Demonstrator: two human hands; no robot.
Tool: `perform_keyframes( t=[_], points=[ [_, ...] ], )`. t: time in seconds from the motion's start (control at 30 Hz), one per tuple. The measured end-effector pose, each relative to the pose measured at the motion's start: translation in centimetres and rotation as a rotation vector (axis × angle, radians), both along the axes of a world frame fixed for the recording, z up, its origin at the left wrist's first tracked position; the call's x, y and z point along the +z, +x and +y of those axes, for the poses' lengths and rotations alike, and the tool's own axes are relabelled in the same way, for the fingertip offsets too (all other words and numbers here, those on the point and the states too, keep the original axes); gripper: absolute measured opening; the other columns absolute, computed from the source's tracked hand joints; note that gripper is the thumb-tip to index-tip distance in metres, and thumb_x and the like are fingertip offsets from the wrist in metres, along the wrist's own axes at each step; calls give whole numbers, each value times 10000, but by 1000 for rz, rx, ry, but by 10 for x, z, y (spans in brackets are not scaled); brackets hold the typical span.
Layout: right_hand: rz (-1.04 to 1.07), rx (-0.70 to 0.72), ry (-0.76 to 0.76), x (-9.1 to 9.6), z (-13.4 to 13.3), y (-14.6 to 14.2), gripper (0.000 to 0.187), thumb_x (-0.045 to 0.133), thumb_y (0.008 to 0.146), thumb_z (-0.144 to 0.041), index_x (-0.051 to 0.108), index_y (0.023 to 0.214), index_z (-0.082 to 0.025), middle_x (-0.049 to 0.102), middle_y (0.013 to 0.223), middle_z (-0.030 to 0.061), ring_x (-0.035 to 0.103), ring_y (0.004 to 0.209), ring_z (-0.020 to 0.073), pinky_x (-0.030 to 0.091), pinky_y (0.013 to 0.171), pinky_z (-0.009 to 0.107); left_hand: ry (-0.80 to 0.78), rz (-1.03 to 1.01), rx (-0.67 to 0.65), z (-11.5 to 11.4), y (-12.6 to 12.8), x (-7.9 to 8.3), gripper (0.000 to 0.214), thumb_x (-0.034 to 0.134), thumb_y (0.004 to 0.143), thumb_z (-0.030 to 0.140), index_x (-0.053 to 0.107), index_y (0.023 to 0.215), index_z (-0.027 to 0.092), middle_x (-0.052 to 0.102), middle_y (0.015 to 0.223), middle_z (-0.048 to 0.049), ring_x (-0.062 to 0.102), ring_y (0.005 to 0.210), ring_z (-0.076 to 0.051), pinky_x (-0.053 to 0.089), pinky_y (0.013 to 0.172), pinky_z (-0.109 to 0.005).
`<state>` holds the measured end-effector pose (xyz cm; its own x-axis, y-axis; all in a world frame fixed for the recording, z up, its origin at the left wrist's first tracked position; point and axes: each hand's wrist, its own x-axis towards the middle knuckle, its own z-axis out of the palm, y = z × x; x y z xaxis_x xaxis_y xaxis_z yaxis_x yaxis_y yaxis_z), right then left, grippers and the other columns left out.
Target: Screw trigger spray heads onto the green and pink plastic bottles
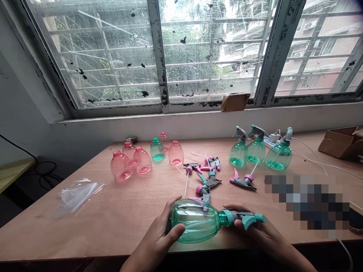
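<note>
A green see-through spray bottle (195,221) lies on its side near the front edge of the wooden table (113,211). My left hand (159,236) wraps round its base. My right hand (255,230) grips the grey and teal trigger head (246,218) fitted on the bottle's neck. Just beyond the bottle lie several loose trigger heads (208,177) with pink and teal collars and thin dip tubes.
Several pink bottles (133,160) and one green bottle (157,150) stand without heads at the back left. Three green bottles with heads (256,151) stand at the back right. A clear plastic bag (76,194) lies left. A cardboard box (340,141) and white cables sit far right.
</note>
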<state>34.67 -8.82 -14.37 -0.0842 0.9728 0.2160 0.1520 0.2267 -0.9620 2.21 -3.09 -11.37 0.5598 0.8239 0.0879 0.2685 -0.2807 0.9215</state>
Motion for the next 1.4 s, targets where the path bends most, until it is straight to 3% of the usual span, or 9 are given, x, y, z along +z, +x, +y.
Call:
perform_keyframes(
  t=[0.2,0.37,0.57,0.7,0.93,1.03,1.17,1.27,1.4],
  points=[
    [93,10,-122,1,-8,0,316,809,864,-492,829,1125,-315,840,994,45,747,1006,351,598,895,418,23,19,-28,0,1,2,675,657,991,525,421,1588,315,495,1638,-58,424,1512,-369,362,1244,-450],
    [82,-55,-179,10,-9,-4,320,932,690,-397,858,984,-294,843,916,32,751,863,333,619,723,368,26,58,-34,-2,4,6,698,687,963,545,434,1577,327,511,1625,-45,421,1506,-379,345,1253,-472],
    [-8,-90,-44,13,-12,-3,286,876,753,-310,840,1035,-285,855,1002,61,770,910,343,632,791,390,25,52,-50,-1,3,4,646,649,1006,510,406,1578,334,496,1631,-36,431,1498,-340,356,1242,-437],
    [-28,-77,-70,14,-11,-4,251,849,763,-296,845,1014,-279,846,993,48,752,959,339,605,833,397,19,26,-52,0,3,3,733,759,932,472,424,1566,323,515,1606,-50,439,1479,-356,334,1247,-444],
    [11,7,-150,9,-9,-2,285,844,780,-375,815,1053,-297,800,900,6,711,834,271,558,720,320,-28,2,-57,-1,7,3,853,875,827,357,429,1554,332,602,1470,-49,544,1358,-340,432,1175,-406],
    [-37,22,-155,6,-9,0,271,795,829,-423,797,1064,-288,766,867,10,679,826,270,533,702,320,-3,45,-63,-2,9,5,989,958,745,304,399,1557,379,584,1503,-28,533,1385,-329,441,1169,-369],
    [-40,54,-175,4,-8,1,267,787,845,-426,787,1075,-293,727,839,-6,637,798,244,499,695,307,117,130,-114,-3,9,7,1194,1022,655,256,309,1596,436,475,1628,4,434,1491,-333,344,1250,-366],
    [-14,77,-178,5,-8,0,250,781,856,-423,788,1067,-289,744,874,-5,637,815,240,496,721,304,107,146,-134,-3,6,7,1104,948,760,430,270,1631,397,410,1681,-28,388,1526,-358,324,1269,-421],
    [-37,63,-150,5,-7,1,236,772,866,-445,783,1034,-279,734,844,-3,629,793,238,488,697,298,67,76,-168,-3,3,7,815,567,974,706,272,1648,355,347,1720,-41,318,1571,-358,325,1272,-445]
  ],
)
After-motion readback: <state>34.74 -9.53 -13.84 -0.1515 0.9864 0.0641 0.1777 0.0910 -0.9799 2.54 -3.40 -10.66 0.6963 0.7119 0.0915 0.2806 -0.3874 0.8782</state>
